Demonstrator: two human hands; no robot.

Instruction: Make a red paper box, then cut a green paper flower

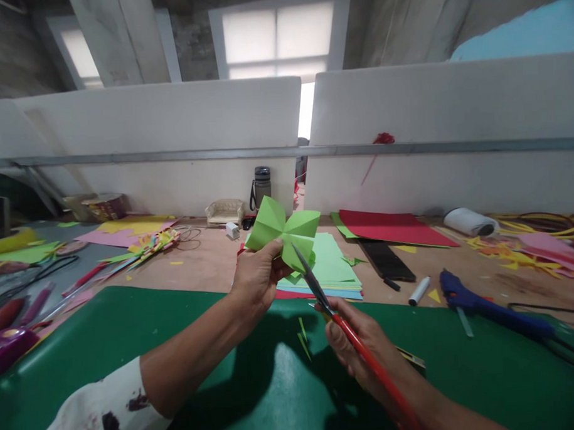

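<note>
My left hand (257,275) pinches a folded light-green paper shape (282,231) and holds it up above the workbench. My right hand (360,344) grips red-handled scissors (340,329), whose dark blades point up and left and touch the lower edge of the green paper. Thin green paper slivers (302,337) lie on the green cutting mat (131,333) below the hands. A stack of coloured paper sheets (331,270) lies just behind the hands.
A blue glue gun (478,303) and a white glue stick (419,290) lie at the right. Red paper (395,227), a black phone (386,260) and a white roll (468,222) sit behind. Paper scraps and tools (31,299) crowd the left. White partition panels (171,137) back the bench.
</note>
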